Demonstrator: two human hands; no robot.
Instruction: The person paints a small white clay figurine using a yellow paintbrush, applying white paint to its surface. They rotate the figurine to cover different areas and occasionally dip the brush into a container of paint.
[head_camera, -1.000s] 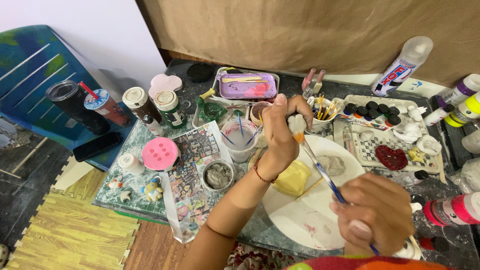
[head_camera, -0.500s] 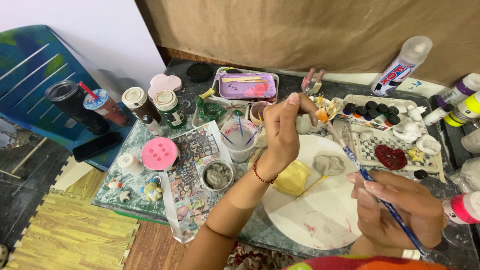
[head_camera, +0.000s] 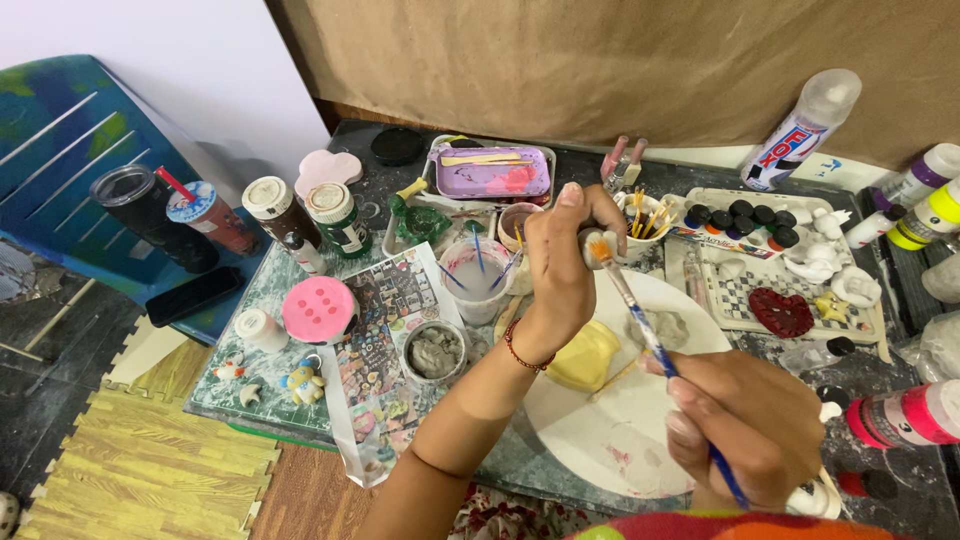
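My left hand (head_camera: 560, 270) is raised over a white round plate (head_camera: 620, 430) and pinches a small grey clay piece (head_camera: 592, 248) between thumb and fingers. My right hand (head_camera: 750, 425) grips a blue-handled paintbrush (head_camera: 650, 335); its orange-tipped bristles touch the clay piece. A yellow sponge (head_camera: 583, 358) and a grey clay smear (head_camera: 662, 328) lie on the plate under my hands.
A water cup with brushes (head_camera: 475, 280), a small bowl of grey clay (head_camera: 433, 352), a pink round lid (head_camera: 318, 310), jars (head_camera: 335, 215), a purple tray (head_camera: 495, 172), black paint pots (head_camera: 740, 218), a red heart (head_camera: 782, 312) and paint bottles (head_camera: 905, 415) crowd the table.
My right hand swung the brush away to the right, then brought it back; its tip now touches the clay piece again. My left hand stayed raised.
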